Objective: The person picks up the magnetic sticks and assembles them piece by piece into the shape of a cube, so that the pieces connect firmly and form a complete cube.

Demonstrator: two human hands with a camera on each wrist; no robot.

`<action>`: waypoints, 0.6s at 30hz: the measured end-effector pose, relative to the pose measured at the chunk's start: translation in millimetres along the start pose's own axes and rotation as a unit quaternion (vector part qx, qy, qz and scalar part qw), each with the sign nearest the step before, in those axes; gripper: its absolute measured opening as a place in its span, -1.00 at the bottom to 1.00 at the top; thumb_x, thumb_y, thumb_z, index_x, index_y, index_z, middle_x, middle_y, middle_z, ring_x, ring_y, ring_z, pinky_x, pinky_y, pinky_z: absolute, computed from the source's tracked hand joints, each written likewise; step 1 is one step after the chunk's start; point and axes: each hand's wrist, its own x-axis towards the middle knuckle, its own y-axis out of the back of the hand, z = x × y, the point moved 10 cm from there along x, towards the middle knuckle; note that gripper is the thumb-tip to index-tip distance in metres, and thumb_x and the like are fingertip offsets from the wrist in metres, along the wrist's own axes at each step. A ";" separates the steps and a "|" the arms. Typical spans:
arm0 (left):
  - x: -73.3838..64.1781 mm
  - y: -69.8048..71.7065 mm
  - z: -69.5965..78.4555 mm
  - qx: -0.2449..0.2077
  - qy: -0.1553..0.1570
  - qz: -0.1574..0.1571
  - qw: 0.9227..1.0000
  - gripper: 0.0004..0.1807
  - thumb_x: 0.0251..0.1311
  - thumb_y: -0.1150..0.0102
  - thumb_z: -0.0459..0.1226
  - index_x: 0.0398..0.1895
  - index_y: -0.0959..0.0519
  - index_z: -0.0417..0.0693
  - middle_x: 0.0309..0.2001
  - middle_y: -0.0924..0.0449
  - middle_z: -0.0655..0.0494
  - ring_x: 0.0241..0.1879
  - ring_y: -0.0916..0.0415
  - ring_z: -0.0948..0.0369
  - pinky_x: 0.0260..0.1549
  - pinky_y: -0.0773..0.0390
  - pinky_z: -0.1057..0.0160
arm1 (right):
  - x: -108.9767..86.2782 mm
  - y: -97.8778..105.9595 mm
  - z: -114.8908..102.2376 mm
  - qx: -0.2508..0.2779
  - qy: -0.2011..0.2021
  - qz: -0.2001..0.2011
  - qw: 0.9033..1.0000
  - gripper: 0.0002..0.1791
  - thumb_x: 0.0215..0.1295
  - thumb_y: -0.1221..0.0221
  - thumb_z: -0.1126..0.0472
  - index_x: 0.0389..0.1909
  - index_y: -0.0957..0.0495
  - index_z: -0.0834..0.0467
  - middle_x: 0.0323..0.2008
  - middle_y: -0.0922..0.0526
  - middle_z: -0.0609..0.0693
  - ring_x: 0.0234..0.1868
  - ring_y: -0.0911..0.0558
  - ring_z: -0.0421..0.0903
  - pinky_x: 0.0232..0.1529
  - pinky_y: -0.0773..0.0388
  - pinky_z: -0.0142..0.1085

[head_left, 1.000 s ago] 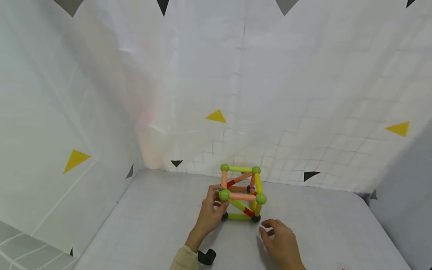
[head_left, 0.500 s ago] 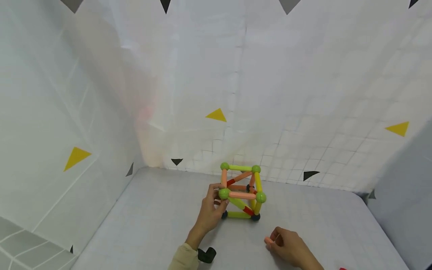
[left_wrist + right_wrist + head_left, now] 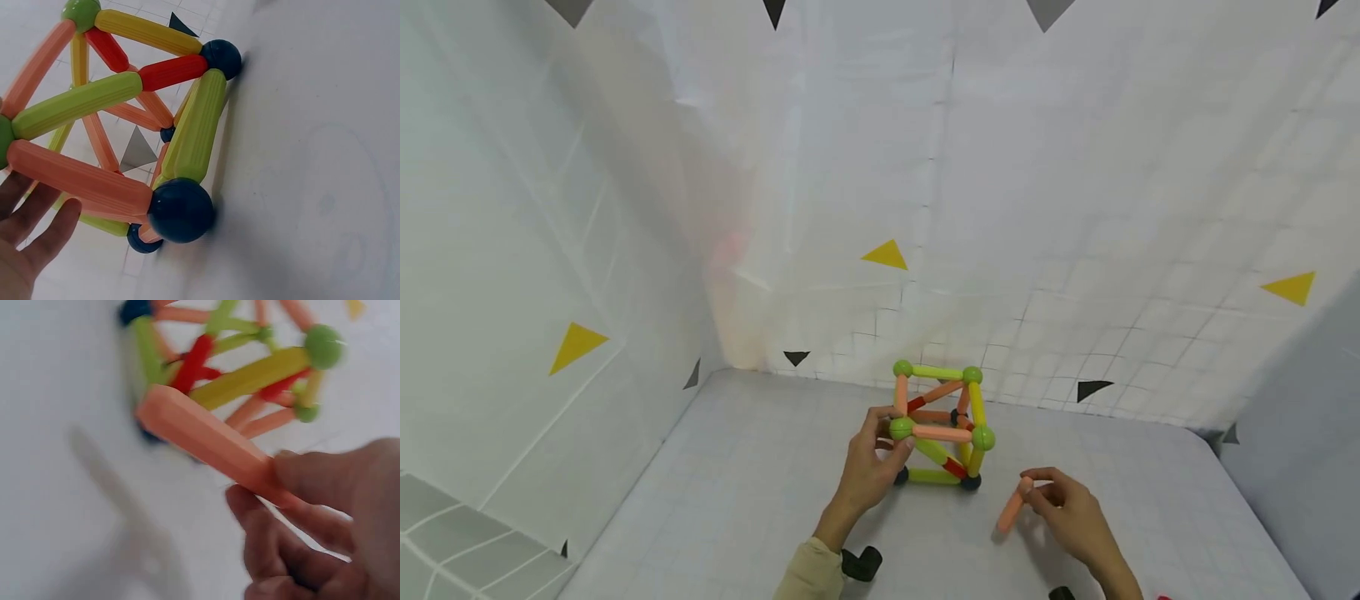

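Note:
A cube frame of magnetic rods and balls (image 3: 942, 433) stands on the white table, green balls on top and dark blue balls below. Red-ended diagonal rods cross its sides. My left hand (image 3: 865, 475) holds its near left upper corner by the green ball; in the left wrist view, fingers (image 3: 53, 234) reach behind the upright orange rod (image 3: 81, 178). Right of the frame, my right hand (image 3: 1075, 517) pinches a loose orange rod (image 3: 1013, 508) near one end between thumb and fingers. The rod's free end slants down toward the table, apart from the frame.
A white wall (image 3: 1075, 208) with yellow and black triangles rises close behind the frame, and another wall (image 3: 512, 292) stands at left. A black angled piece (image 3: 861, 564) sits beside my left wrist. Something red (image 3: 1163, 597) shows at the bottom edge.
My right hand has moved from near the frame's lower right ball toward the right, and an orange rod now shows in its fingers, swung downward. My left hand keeps its hold on the frame.

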 end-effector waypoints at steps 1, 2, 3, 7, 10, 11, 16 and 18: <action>0.0 1.2 0.1 0.000 0.000 0.004 1.000 -0.61 0.46 -0.32 -0.17 0.27 -0.46 0.10 -0.01 -0.69 0.18 -0.07 -0.64 0.19 -0.05 -0.65 0.21 | 1.8 6.6 0.1 0.025 -0.010 0.013 1.000 -0.37 0.50 -0.21 -0.27 0.27 -0.60 0.15 -0.17 -0.83 0.01 -0.19 -0.71 -0.11 -0.26 -0.54 -0.24; 0.1 2.4 0.3 -0.001 -0.002 0.009 1.000 -0.62 0.46 -0.32 -0.17 0.25 -0.48 0.11 -0.01 -0.68 0.19 -0.06 -0.64 0.19 -0.05 -0.66 0.21 | 3.5 13.0 0.2 0.056 -0.020 0.024 0.998 -0.34 0.50 -0.21 -0.28 0.30 -0.58 0.17 -0.13 -0.84 0.01 -0.16 -0.71 -0.08 -0.24 -0.56 -0.23; 0.1 3.4 0.5 -0.001 -0.004 0.012 1.000 -0.63 0.46 -0.33 -0.17 0.25 -0.50 0.11 -0.02 -0.68 0.20 -0.06 -0.64 0.19 -0.05 -0.66 0.21 | 4.9 18.8 0.4 0.085 -0.031 0.033 0.995 -0.30 0.49 -0.20 -0.30 0.33 -0.55 0.17 -0.12 -0.84 -0.03 -0.13 -0.70 -0.07 -0.22 -0.57 -0.23; 1.0 5.7 2.7 -0.003 -0.018 0.026 1.000 -0.65 0.43 -0.36 -0.19 0.21 -0.55 0.09 -0.04 -0.67 0.18 -0.07 -0.65 0.18 -0.07 -0.69 0.20 | 15.0 40.4 -6.4 0.196 -0.052 0.064 0.977 -0.24 0.48 -0.19 -0.32 0.36 -0.52 0.22 -0.19 -0.82 -0.23 -0.14 -0.64 -0.14 -0.14 -0.60 -0.32; 0.5 6.6 4.8 0.002 -0.021 0.030 0.999 -0.65 0.41 -0.39 -0.21 0.18 -0.57 0.09 -0.04 -0.67 0.18 -0.08 -0.64 0.18 -0.07 -0.69 0.20 | 22.9 50.4 -18.7 0.244 -0.054 0.078 0.965 -0.26 0.49 -0.18 -0.29 0.37 -0.51 0.22 -0.26 -0.78 -0.35 -0.17 -0.59 -0.21 -0.13 -0.57 -0.39; 0.4 7.0 5.4 0.003 -0.020 0.031 0.999 -0.65 0.40 -0.40 -0.21 0.18 -0.57 0.10 -0.04 -0.67 0.19 -0.08 -0.64 0.18 -0.06 -0.69 0.20 | 25.5 52.3 -24.8 0.248 -0.052 0.081 0.964 -0.28 0.50 -0.17 -0.28 0.37 -0.51 0.21 -0.27 -0.77 -0.38 -0.17 -0.58 -0.23 -0.12 -0.57 -0.41; 0.2 9.2 8.2 0.011 -0.017 0.034 0.999 -0.64 0.38 -0.41 -0.21 0.18 -0.56 0.12 -0.03 -0.67 0.19 -0.08 -0.64 0.17 -0.06 -0.69 0.21 | 40.7 50.9 -63.9 0.246 -0.013 0.079 0.966 -0.35 0.53 -0.19 -0.22 0.35 -0.55 0.20 -0.26 -0.77 -0.41 -0.15 -0.59 -0.21 -0.12 -0.55 -0.41; -0.2 9.6 7.6 0.013 -0.015 0.032 0.999 -0.63 0.38 -0.41 -0.22 0.18 -0.56 0.09 -0.01 -0.68 0.18 -0.07 -0.65 0.16 -0.06 -0.69 0.22 | 45.8 47.7 -80.6 0.226 0.001 0.082 0.971 -0.37 0.52 -0.20 -0.24 0.31 -0.59 0.17 -0.24 -0.79 -0.36 -0.16 -0.59 -0.19 -0.14 -0.55 -0.39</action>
